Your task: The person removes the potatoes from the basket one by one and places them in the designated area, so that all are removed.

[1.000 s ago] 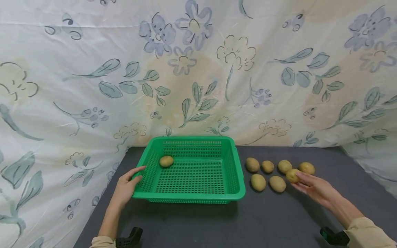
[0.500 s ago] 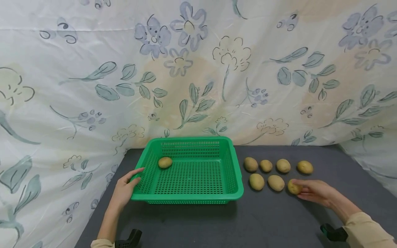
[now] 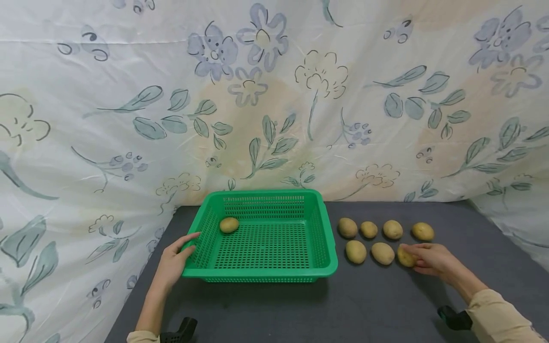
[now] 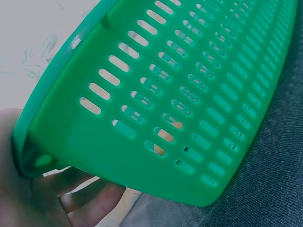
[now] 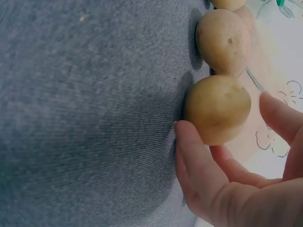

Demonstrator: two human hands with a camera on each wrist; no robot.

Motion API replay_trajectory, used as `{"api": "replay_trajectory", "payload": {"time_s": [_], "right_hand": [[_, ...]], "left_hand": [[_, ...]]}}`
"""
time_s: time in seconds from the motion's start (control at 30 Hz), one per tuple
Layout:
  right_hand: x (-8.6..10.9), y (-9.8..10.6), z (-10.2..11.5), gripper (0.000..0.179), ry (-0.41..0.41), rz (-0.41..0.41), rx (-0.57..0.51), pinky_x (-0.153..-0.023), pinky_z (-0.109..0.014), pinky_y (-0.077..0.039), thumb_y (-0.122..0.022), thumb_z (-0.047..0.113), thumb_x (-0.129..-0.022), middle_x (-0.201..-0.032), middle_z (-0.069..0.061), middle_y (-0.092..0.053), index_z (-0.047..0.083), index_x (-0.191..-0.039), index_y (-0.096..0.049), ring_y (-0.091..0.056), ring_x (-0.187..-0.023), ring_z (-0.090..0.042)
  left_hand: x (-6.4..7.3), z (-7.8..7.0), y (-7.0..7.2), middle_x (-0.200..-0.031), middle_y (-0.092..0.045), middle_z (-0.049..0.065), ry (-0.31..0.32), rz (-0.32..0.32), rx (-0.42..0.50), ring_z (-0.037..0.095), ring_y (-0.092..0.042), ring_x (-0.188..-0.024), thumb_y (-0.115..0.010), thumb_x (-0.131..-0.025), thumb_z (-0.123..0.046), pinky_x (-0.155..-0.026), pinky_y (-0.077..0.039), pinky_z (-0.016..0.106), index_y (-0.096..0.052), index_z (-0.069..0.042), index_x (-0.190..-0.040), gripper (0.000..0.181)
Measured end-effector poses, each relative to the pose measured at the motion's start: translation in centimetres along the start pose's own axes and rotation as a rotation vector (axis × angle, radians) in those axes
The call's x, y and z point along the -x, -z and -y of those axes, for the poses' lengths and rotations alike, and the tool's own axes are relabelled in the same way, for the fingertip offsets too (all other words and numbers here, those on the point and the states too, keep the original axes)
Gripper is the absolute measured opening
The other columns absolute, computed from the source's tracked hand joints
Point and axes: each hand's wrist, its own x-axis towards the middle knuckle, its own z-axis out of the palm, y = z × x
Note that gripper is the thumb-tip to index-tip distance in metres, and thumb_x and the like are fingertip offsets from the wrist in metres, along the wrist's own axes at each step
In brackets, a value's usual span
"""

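Observation:
In the head view, a green plastic basket [image 3: 261, 272] with slotted walls stands on the dark table. My left hand [image 3: 172, 259] grips its left rim; the left wrist view has the fingers [image 4: 97, 203] curled beneath that rim. One potato [image 3: 229, 225] lies inside at the back left. On the right, my right hand [image 3: 435, 259] is at a potato [image 3: 405, 257], the rightmost of the front row. In the right wrist view, its fingers are spread around this potato [image 5: 218, 111]. One fingertip is close by its lower side, and another digit [image 5: 279, 116] stands apart from it.
Several more potatoes lie in two rows right of the basket, among them a front-row potato [image 3: 383, 253] and a back-right potato [image 3: 422, 231]. A flowered cloth [image 3: 274, 157] hangs behind the table and along its left side.
My right hand has brought the potato from in front of the back-right one down to the end of the front row. Its fingers have since loosened around it. The left hand stays on the rim.

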Motion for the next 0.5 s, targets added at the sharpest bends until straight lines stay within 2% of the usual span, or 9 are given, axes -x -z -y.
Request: {"api": "replay_trajectory", "payload": {"time_s": [0.13, 0.23, 0.33, 0.4, 0.5], "right_hand": [[-0.1, 0.1, -0.2, 0.093, 0.007, 0.015, -0.008, -0.081, -0.036, -0.053, -0.056, 0.050, -0.093, -0.130, -0.040, -0.031, -0.021, -0.140, -0.019, -0.051, -0.106, -0.037], [-0.2, 0.1, -0.6, 0.097, 0.020, 0.025, -0.021, -0.084, -0.037, -0.052, -0.047, 0.052, -0.096, -0.134, -0.046, -0.022, -0.024, -0.140, -0.007, -0.044, -0.115, -0.048], [-0.2, 0.3, -0.9, 0.097, 0.023, 0.020, -0.052, -0.084, -0.039, -0.052, -0.040, 0.055, -0.097, -0.135, -0.049, -0.018, -0.023, -0.140, 0.000, -0.039, -0.119, -0.052], [-0.1, 0.5, -1.1, 0.096, 0.021, -0.001, -0.095, -0.083, -0.038, -0.052, -0.038, 0.055, -0.097, -0.133, -0.048, -0.021, -0.022, -0.141, -0.002, -0.049, -0.110, -0.046], [0.2, 1.1, -1.2, 0.091, 0.040, -0.067, -0.184, -0.080, -0.036, -0.054, -0.039, 0.052, -0.097, -0.121, -0.038, -0.037, -0.020, -0.143, -0.008, -0.060, -0.091, -0.024]], "left_hand": [[0.0, 0.0, 0.0, -0.150, -0.028, 0.021, 0.006, -0.001, 0.001, 0.037, -0.029, -0.134, -0.044, -0.103, -0.017, -0.097, -0.034, 0.054, -0.046, -0.010, -0.142, 0.040], [0.1, 0.0, 0.0, -0.150, -0.028, 0.022, 0.009, 0.001, 0.002, 0.037, -0.029, -0.134, -0.043, -0.103, -0.017, -0.097, -0.034, 0.053, -0.046, -0.010, -0.142, 0.040], [0.1, 0.0, 0.0, -0.150, -0.027, 0.022, 0.017, 0.003, -0.001, 0.037, -0.028, -0.134, -0.043, -0.103, -0.017, -0.098, -0.034, 0.053, -0.045, -0.010, -0.143, 0.040], [0.2, 0.0, 0.0, -0.150, -0.028, 0.022, 0.019, 0.003, 0.000, 0.037, -0.029, -0.134, -0.043, -0.103, -0.016, -0.097, -0.034, 0.053, -0.045, -0.010, -0.143, 0.040], [0.1, 0.0, 0.0, -0.150, -0.028, 0.022, 0.017, 0.003, 0.001, 0.036, -0.029, -0.134, -0.044, -0.103, -0.016, -0.097, -0.034, 0.053, -0.045, -0.010, -0.143, 0.040]]}}
